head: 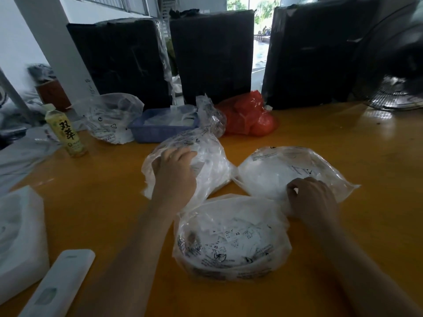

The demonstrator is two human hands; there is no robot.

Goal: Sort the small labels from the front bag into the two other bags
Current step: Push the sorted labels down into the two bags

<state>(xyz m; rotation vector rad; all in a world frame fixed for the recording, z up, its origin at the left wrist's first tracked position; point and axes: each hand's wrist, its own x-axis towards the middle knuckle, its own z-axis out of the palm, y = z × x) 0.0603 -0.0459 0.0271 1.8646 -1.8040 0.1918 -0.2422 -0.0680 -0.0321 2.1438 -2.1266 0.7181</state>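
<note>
Labels (231,239), small and white, some marked XS, heaped loose in the open front bag (231,266), lying near and between both forearms on the yellow counter (343,138). Left hand (175,173) laid palm down on the left clear bag (212,161), fingers bent over its crumpled top; whether pinching the plastic or only resting on it, cannot tell. Right hand (312,196) set on the near edge of the right clear bag (295,170), fingers curled inward and seemingly pinching the plastic; any label under them hidden. Left and right bags touching each other between the two hands, both holding white contents. Beyond the left hand: a blue basket (158,132), another clear bag (109,117), a green drink bottle (66,131). Beyond and between the hands: a red bag (249,117) before three black wrapped parcels (212,56). Far beyond the right hand, a fan (398,65). Near the left elbow, a white remote (59,287) and white foam (20,236).
</note>
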